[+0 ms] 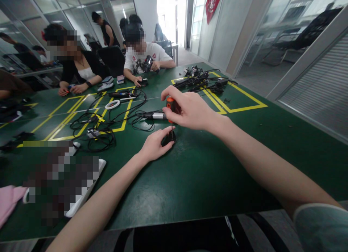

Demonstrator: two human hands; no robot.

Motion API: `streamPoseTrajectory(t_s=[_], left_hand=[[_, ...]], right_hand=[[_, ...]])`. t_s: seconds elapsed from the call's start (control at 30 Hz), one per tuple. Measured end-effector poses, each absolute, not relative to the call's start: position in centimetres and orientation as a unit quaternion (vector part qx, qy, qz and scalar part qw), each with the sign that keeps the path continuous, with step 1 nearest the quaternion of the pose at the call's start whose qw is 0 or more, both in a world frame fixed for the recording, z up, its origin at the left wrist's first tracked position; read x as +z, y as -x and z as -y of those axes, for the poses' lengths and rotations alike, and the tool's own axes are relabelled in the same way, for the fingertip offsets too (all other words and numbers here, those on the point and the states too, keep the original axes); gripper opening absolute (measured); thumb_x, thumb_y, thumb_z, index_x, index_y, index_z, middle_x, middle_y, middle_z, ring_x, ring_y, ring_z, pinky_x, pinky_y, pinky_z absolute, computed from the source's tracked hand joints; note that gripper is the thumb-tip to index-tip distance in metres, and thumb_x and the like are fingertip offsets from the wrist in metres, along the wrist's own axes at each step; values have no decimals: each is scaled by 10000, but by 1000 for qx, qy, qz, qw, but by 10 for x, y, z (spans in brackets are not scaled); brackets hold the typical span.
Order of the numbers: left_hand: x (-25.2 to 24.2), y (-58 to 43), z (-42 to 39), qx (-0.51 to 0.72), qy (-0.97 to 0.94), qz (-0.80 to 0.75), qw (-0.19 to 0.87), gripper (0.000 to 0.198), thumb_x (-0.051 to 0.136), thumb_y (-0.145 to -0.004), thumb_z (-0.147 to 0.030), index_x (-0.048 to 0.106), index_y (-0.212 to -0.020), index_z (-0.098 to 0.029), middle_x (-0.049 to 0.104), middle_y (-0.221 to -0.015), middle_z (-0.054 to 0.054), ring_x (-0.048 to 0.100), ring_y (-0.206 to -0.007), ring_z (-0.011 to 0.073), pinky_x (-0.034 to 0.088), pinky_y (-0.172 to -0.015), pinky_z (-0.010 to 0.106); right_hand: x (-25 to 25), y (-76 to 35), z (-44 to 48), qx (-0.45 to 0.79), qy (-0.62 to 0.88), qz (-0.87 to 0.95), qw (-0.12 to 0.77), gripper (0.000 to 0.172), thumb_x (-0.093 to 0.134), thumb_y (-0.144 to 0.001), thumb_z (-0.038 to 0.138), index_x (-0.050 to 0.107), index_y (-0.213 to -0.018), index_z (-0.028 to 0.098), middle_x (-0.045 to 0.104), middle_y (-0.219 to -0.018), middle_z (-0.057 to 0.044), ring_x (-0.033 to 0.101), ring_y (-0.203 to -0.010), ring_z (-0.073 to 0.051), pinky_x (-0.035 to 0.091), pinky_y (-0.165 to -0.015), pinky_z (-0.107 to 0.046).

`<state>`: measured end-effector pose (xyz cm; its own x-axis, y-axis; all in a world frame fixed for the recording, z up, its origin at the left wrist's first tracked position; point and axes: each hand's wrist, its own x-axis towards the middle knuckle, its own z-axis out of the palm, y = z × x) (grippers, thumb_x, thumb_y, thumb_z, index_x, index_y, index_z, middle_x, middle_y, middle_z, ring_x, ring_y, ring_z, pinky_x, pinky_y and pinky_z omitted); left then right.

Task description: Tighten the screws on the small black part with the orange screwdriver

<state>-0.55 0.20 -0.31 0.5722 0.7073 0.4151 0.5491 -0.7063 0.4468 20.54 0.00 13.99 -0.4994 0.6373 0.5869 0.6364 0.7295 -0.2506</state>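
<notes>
Far left edge: a pink cloth (10, 199) is seen on the green worktop (231, 168); beside it two white-edged flat objects (101, 166) are laid, their faces blurred out.
Left seats: a co-worker in a black jacket (94, 62) is seated across the worktop, both hands rested on it.
Left-centre: black cables (104, 141) are tangled over yellow tape lines, with a white ring (112, 105) set among them.
Far side, centre: a black device is held up by a co-worker in a white shirt (160, 53).
Left hand (154, 145): clamped on a small black part (172, 137), which is held against the worktop between thumb and fingers.
Screwdriver (170, 104): stood upright, orange and dark handle uppermost, its shaft pointed down at the part; whether the tip is seated cannot be told.
Right hand (194, 110): clamped on the handle from above, fingers curled round it.
Right rear: black gear (197, 78) is heaped within yellow tape.
</notes>
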Motion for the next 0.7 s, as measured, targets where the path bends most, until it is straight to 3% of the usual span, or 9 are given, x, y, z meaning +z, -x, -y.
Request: streamPoseTrajectory(t_s=[0.07, 0.2, 0.33, 0.5, 0.7], left_hand=[[-4, 6, -2, 291, -877, -360, 128, 588, 673, -972, -327, 565, -1539, -215, 783, -1200, 100, 763, -1084, 270, 634, -939, 409], [-5, 6, -2, 287, -878, -364, 117, 620, 679, -968, -326, 539, -1563, -222, 776, -1167, 93, 755, -1050, 268, 634, -938, 415], [-5, 7, -3, 284, -879, -363, 125, 651, 674, -974, -332, 502, -1592, -217, 768, -1211, 104, 751, -1091, 275, 629, -967, 427], [-6, 8, -4, 282, -877, -365, 137, 673, 672, -976, -346, 488, -1604, -190, 767, -1206, 116, 748, -1115, 285, 622, -986, 438], [-4, 7, -5, 287, -877, -358, 146, 611, 675, -982, -333, 540, -1566, -214, 769, -1194, 97, 750, -1099, 264, 613, -996, 411]], right_hand=[[138, -205, 0, -18, 371, 862, 346, 346, 518, -897, 278, 634, -1200, 156, 657, -790, -19, 503, -625, -172, 319, -660, -296], [139, -204, 1, -10, 357, 869, 343, 187, 516, -933, 298, 648, -997, 183, 660, -779, -32, 540, -676, -179, 319, -678, -300], [142, -204, 1, -4, 335, 879, 340, 342, 490, -1053, 462, 649, -910, 195, 677, -796, -43, 570, -726, -185, 315, -692, -299], [140, -205, -1, 3, 313, 883, 348, 256, 497, -1016, 309, 713, -1041, 174, 713, -832, -45, 588, -740, -172, 356, -728, -291], [138, -202, 1, 19, 339, 874, 348, 386, 482, -949, 275, 671, -1256, 137, 711, -859, -40, 542, -676, -164, 365, -720, -300]])
